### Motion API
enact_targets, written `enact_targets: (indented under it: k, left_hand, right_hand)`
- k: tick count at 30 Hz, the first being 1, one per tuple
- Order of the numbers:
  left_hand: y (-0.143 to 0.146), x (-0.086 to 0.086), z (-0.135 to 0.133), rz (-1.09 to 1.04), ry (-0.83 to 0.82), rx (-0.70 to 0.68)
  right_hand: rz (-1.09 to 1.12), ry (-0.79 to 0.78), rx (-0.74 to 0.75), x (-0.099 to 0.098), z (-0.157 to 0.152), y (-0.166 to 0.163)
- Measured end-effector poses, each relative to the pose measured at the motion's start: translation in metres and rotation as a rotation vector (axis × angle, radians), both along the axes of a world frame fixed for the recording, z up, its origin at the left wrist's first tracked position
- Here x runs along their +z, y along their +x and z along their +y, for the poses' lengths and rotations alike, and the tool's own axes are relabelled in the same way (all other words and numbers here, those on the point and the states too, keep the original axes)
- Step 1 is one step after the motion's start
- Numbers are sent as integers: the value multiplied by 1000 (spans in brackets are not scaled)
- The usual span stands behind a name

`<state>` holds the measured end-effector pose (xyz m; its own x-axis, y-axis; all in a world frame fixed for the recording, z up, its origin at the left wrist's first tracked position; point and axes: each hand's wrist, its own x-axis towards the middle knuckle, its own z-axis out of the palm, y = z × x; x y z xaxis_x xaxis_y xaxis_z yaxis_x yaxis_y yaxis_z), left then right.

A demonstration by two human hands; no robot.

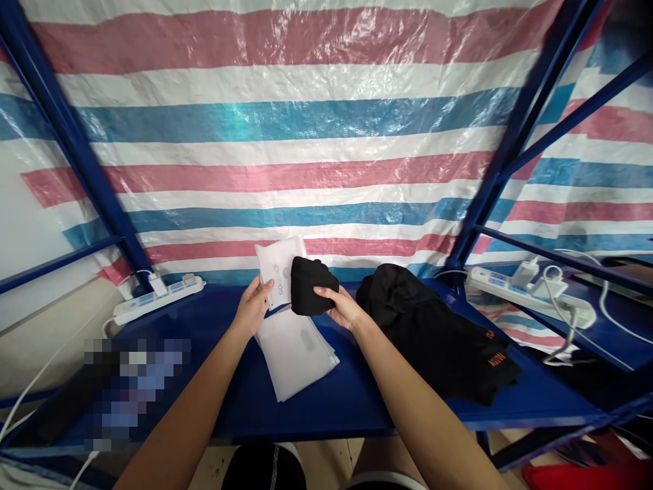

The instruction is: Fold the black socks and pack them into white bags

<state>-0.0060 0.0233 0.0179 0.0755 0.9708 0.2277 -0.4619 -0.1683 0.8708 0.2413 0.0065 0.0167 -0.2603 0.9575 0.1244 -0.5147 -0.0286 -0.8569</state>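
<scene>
My left hand (255, 303) pinches the edge of a white printed plastic bag (274, 275), which it holds up above the table. A compact bundle of folded black cloth (311, 286) is gripped in my right hand (344, 306), thumb on top. The bundle overlaps the right side of the bag; whether part of it lies inside I cannot tell. Below both hands, several flat white zip bags (296, 354) lie stacked on the blue table (239, 401). To the right is a loose pile of black garments (428, 333) with orange lettering at its end.
A white power strip (158, 299) sits at the left rear, another (530, 296) with plugs and cables at the right. Blue metal posts (490, 184) frame the table before a striped plastic sheet (306, 122). A blurred-out item (137, 388) is at the left.
</scene>
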Motion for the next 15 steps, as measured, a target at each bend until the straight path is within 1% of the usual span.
enact_targets:
  k: [2,4,6,9,11,13,15]
  left_hand:
    - [-4,1,-2,91,-68,-67]
    - [-10,2,-3,193,-129,-179]
    - [-17,3,-3,275,-153,-258]
    - [-27,3,0,365,-163,-234]
    - [-30,3,2,381,-142,-215]
    - [-30,3,4,325,-106,-190]
    - [-28,4,8,193,-70,-106]
  right_hand:
    - [-7,20,-3,0,1,0]
    - [-1,28,-12,0,3,3]
    - [1,7,-34,0,8,7]
    - [-33,-47,-47,-1,13,16]
    - [-63,-51,-21,-1,14,21]
    - [-94,-23,15,0,12,24]
    - [-152,20,49,1,8,25]
